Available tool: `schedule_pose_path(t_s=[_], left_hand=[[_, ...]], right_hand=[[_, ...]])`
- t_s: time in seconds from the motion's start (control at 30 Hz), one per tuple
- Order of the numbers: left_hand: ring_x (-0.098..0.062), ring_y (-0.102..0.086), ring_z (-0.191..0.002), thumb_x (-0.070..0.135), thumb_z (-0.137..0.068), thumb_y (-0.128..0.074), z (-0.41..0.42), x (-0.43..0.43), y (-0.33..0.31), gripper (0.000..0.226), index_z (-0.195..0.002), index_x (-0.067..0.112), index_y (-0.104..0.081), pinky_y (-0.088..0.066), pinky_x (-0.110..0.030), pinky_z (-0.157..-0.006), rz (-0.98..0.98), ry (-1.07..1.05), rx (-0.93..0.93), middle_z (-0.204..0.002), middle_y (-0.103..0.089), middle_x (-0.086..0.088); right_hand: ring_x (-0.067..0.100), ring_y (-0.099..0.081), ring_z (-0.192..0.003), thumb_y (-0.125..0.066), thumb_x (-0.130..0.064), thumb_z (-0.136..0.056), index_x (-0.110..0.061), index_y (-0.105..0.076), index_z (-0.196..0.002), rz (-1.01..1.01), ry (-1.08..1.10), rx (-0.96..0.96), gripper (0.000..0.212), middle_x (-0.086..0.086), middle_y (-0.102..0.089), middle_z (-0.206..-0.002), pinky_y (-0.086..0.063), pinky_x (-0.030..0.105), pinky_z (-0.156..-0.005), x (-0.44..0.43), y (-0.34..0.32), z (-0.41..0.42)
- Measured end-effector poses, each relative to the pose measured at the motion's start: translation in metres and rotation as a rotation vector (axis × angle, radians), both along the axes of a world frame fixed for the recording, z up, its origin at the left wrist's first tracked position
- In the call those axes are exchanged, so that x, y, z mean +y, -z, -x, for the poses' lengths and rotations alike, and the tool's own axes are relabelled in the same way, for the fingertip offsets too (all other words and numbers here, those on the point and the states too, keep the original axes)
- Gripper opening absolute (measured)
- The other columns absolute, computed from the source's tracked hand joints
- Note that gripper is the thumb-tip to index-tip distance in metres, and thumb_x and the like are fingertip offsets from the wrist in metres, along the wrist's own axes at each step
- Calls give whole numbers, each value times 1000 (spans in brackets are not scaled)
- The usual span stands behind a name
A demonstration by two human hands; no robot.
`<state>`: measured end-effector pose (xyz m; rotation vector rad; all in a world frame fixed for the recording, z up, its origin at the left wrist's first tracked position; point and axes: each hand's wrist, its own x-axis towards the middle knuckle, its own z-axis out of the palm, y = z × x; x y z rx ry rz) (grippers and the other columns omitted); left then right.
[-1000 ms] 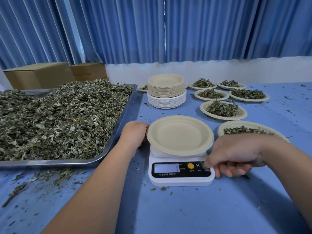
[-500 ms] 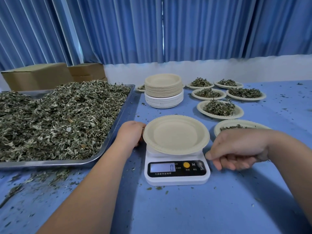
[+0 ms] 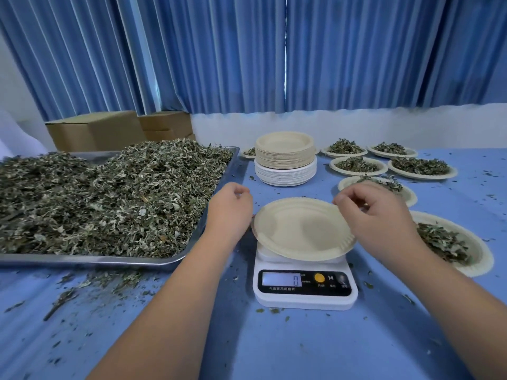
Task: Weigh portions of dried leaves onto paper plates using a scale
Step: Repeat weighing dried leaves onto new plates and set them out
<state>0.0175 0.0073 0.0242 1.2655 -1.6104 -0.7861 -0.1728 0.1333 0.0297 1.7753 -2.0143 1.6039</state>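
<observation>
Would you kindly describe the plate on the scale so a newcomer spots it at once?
Right of the steel tray heaped with dried leaves stands a white digital scale. On it rests a round beige paper plate, the only single plate holding no leaves.

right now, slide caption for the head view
Empty paper plate on the scale reading 0, left hand and right hand loosely curled at its sides, dried leaves heaped in the tray.

Pleated blue curtains [image 3: 274, 56] above a white wall [image 3: 356, 127], cardboard boxes [image 3: 109, 130] behind a blue-covered table [image 3: 301, 346].
</observation>
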Motion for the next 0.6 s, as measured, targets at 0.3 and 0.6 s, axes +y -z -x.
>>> schedule_pose_path(t_s=[0.3, 0.6], left_hand=[[-14, -54, -85, 21, -91, -52, -63, 5, -26, 16, -98, 25, -65, -43, -26, -72, 313, -161, -442, -101, -57, 0], [-24, -52, -117, 55, -91, -54, -125, -9, -35, 50, -135, 33, -48, -47, -40, -98, 106, 34, -1225, -135, -43, -3]], right_hand=[[5, -54, -79, -58, -15, -89, -14, -67, -75, 27, 78, 30, 17, -6, -61, -82, -36, 25, -66, -6, 3, 9], [-2, -50, -79, -58, -15, -90, -16, -66, -75, 14, 69, 53, 17, -11, -57, -81, -33, 28, -69, -11, 7, 11]])
